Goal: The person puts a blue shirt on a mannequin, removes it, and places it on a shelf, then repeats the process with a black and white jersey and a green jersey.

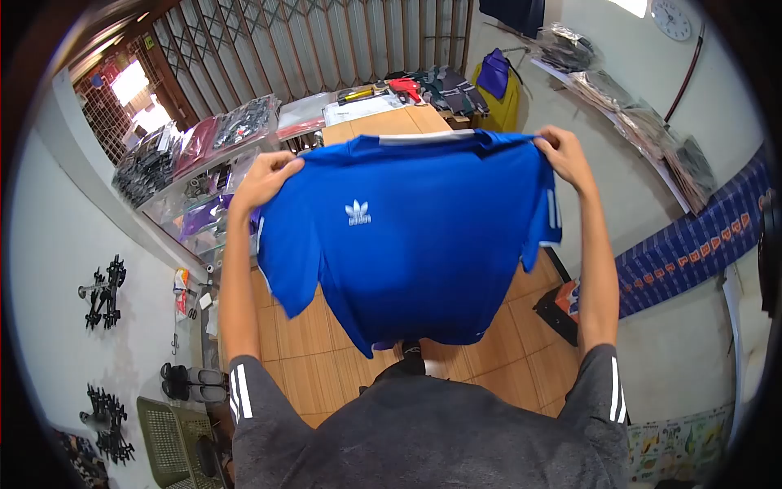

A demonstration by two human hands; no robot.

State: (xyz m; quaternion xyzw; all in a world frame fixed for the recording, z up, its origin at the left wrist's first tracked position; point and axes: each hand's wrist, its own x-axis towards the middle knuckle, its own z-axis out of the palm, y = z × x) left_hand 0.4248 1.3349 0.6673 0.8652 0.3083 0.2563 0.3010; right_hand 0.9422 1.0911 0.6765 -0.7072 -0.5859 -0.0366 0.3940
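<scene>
A blue short-sleeved T-shirt (415, 236) hangs spread out in front of me, its front facing me. It bears a white logo on the chest, a white band along the collar and white stripes on the sleeve. My left hand (267, 175) pinches it at the left shoulder, thumb on top. At the opposite shoulder, my right hand (562, 155) grips the cloth between thumb and fingers. The lower hem hangs free above the tiled floor, partly hiding my foot.
Beyond the shirt stands a wooden-topped table (383, 124) with a red tape dispenser-like tool (405, 90) on it. Bagged garments (244, 122) fill a glass counter at left. A wall shelf (619, 114) holds more packs at right. A green plastic basket (175, 440) sits lower left.
</scene>
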